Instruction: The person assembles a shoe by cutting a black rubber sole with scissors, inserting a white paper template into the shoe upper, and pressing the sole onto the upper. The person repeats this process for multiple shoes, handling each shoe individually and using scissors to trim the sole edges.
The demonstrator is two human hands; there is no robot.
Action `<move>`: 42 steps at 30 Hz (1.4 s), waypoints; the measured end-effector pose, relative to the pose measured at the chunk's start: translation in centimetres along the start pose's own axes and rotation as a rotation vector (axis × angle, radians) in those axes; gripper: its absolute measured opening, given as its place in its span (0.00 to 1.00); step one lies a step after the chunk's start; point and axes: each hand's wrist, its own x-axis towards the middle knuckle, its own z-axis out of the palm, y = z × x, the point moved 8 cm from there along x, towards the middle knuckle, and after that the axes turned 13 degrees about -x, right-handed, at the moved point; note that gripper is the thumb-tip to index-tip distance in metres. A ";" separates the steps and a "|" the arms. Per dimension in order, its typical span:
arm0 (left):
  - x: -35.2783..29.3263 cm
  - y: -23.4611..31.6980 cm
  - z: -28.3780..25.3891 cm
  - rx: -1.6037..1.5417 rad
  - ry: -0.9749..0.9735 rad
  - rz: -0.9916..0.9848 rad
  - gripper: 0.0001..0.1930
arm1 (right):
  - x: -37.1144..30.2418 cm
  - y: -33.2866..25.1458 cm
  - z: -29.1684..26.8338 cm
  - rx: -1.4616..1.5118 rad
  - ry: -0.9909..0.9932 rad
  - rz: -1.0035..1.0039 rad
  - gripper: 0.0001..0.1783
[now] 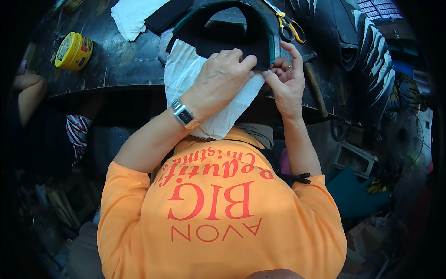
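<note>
A black curved piece [204, 39] with a green outer edge arches on the dark table in front of me; it looks like a bag part, though its exact kind is unclear. My left hand [220, 76] has its fingers curled down at the piece's near edge, and its fingertips are partly hidden. Beneath that hand a crumpled white cloth [179, 63] hangs over the table edge onto my lap. At the near right corner of the piece, my right hand [285, 81] pinches the edge with its thumb and bent fingers, the index finger raised.
Yellow-handled scissors [290, 28] and a wooden-handled hammer [316, 86] lie at the right. A yellow tub [74, 51] stands at the left of the table [114, 69]. Another white cloth [132, 18] is at the back. Black sheets [325, 28] are stacked far right; another person's arm [30, 95] shows far left.
</note>
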 end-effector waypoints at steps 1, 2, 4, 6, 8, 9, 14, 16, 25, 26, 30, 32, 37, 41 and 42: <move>0.3 0.2 0.0 0.045 0.022 0.007 0.11 | -0.1 -0.1 0.0 -0.017 0.003 -0.004 0.40; 0.5 0.3 0.0 0.089 0.042 0.016 0.09 | -0.1 -0.1 0.0 -0.033 0.008 -0.008 0.39; 0.7 0.1 -0.1 0.069 0.062 0.007 0.08 | -0.2 -0.2 -0.1 -0.003 0.016 -0.017 0.39; 0.8 -0.6 -0.2 0.018 0.076 -0.030 0.08 | -0.2 -0.1 -0.2 0.023 0.023 -0.020 0.39; 0.8 -1.4 -0.4 -0.063 0.084 -0.080 0.07 | -0.2 0.1 -0.3 0.047 0.031 -0.022 0.39; 0.7 -1.6 -0.4 -0.083 0.060 -0.072 0.07 | -0.2 0.2 -0.3 0.048 0.037 -0.011 0.38; -0.5 -0.4 -0.3 -0.118 0.008 0.060 0.10 | -0.1 0.5 -0.6 -0.034 0.069 -0.021 0.36; -1.0 -0.1 -0.5 -0.149 0.008 0.080 0.13 | -0.1 0.2 -0.7 -0.099 0.074 -0.042 0.35; -1.3 -0.4 0.9 0.023 -0.118 0.074 0.31 | 0.2 -0.6 0.1 -0.504 0.095 -0.075 0.39; -1.3 -0.4 1.1 0.093 -0.173 0.056 0.32 | 0.4 -0.8 0.2 -0.517 0.087 -0.089 0.40; -1.2 0.7 -0.7 -0.030 -0.251 0.056 0.29 | 2.0 -2.8 -0.3 -0.679 0.055 -0.215 0.43; -1.3 1.2 -3.9 -0.065 -0.113 0.071 0.26 | 3.1 -4.7 -1.3 -0.867 0.112 -0.306 0.46; -1.7 0.9 -8.1 0.088 0.120 0.065 0.14 | 0.8 -10.0 -0.6 -0.873 0.328 -0.813 0.46; -2.5 0.2 -7.0 0.136 0.105 0.076 0.09 | -0.7 -3.2 5.4 -0.397 -0.295 -0.191 0.41; -2.6 -0.2 -6.8 0.145 0.120 0.058 0.10 | -0.5 -3.4 6.0 -0.589 -0.227 -0.334 0.40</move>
